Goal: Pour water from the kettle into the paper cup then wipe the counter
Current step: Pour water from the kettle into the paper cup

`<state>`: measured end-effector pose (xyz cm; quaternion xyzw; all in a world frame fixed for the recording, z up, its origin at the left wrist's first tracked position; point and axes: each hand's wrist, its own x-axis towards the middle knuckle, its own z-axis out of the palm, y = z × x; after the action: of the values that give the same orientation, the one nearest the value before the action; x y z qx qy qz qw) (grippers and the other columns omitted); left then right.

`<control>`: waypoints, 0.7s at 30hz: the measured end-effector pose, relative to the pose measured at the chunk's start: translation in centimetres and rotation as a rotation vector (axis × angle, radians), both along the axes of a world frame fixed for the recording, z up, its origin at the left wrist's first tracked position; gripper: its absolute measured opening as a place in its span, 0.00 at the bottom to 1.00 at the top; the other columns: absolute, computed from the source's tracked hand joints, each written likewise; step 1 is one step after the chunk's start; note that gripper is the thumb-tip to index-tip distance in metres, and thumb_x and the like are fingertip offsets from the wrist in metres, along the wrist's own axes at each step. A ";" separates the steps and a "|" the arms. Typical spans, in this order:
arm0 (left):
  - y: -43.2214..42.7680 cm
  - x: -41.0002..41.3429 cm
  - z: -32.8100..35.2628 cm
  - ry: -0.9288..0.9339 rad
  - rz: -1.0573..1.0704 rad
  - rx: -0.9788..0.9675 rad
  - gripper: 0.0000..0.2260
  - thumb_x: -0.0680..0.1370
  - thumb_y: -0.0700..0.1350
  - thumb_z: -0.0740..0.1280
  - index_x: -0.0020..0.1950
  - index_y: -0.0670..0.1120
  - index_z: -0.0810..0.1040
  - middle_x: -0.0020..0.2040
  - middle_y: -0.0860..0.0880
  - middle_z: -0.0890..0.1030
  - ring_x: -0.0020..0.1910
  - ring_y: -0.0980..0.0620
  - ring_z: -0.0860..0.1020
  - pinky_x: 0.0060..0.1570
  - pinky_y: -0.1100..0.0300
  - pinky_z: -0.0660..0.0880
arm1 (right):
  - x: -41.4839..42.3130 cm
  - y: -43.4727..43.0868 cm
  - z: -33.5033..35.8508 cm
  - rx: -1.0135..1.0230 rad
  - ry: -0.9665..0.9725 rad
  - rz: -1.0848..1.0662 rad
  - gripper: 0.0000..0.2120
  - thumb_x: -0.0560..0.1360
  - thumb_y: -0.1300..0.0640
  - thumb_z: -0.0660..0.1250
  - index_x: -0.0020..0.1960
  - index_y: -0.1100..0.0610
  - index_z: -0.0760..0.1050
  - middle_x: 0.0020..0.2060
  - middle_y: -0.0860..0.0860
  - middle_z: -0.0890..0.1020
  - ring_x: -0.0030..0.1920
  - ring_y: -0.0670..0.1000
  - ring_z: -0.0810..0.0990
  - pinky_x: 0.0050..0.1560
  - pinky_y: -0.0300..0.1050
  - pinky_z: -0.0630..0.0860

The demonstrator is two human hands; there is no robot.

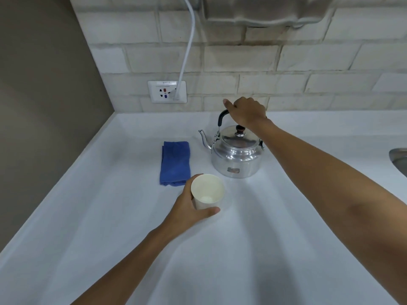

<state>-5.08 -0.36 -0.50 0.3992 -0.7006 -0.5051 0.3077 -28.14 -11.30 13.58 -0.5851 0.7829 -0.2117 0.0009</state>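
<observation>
A shiny metal kettle [236,154] stands upright on the white counter [123,227], its spout pointing left. My right hand [247,111] is closed around its black handle above the lid. A white paper cup [208,191] stands on the counter in front of the kettle, open end up, and looks empty. My left hand [190,208] wraps around the cup's left and near side. A folded blue cloth [175,162] lies flat to the left of the kettle, touched by neither hand.
A brick-tiled wall [242,60] runs behind the counter with a socket plate [167,92] and a white cable [187,51] plugged in. A brown wall closes the left side. The rim of a metal sink [398,159] shows at the right edge.
</observation>
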 end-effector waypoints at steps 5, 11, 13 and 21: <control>0.2 -0.2 -0.1 0.007 0.038 -0.004 0.33 0.63 0.48 0.78 0.58 0.66 0.64 0.58 0.64 0.72 0.56 0.68 0.71 0.50 0.78 0.69 | 0.3 -0.4 -0.2 -0.035 0.041 -0.037 0.26 0.78 0.42 0.52 0.27 0.56 0.58 0.26 0.51 0.66 0.36 0.56 0.71 0.37 0.45 0.64; 0.4 -0.6 -0.4 0.012 0.079 0.035 0.31 0.64 0.46 0.77 0.56 0.64 0.63 0.56 0.64 0.71 0.56 0.63 0.71 0.45 0.77 0.71 | 0.3 0.2 0.0 -0.089 -0.008 -0.059 0.23 0.73 0.48 0.58 0.23 0.56 0.58 0.20 0.50 0.64 0.24 0.52 0.63 0.26 0.40 0.56; 0.5 -0.7 -0.5 0.011 0.091 0.044 0.30 0.64 0.46 0.77 0.56 0.63 0.63 0.55 0.65 0.71 0.55 0.63 0.72 0.44 0.79 0.71 | 0.2 0.6 0.1 -0.094 -0.035 -0.056 0.23 0.72 0.51 0.60 0.22 0.55 0.56 0.19 0.49 0.61 0.22 0.51 0.60 0.26 0.40 0.56; 0.9 -1.1 0.0 0.020 0.131 0.058 0.31 0.64 0.44 0.77 0.59 0.58 0.64 0.55 0.58 0.74 0.54 0.58 0.73 0.42 0.76 0.71 | -1.3 3.9 1.6 -0.207 -0.140 -0.020 0.22 0.68 0.51 0.62 0.20 0.54 0.55 0.18 0.50 0.59 0.22 0.50 0.58 0.26 0.42 0.58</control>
<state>-6.19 0.50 -0.51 0.4479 -0.6549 -0.5080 0.3352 -29.44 -7.38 15.18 -0.5581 0.7606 -0.3317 -0.0066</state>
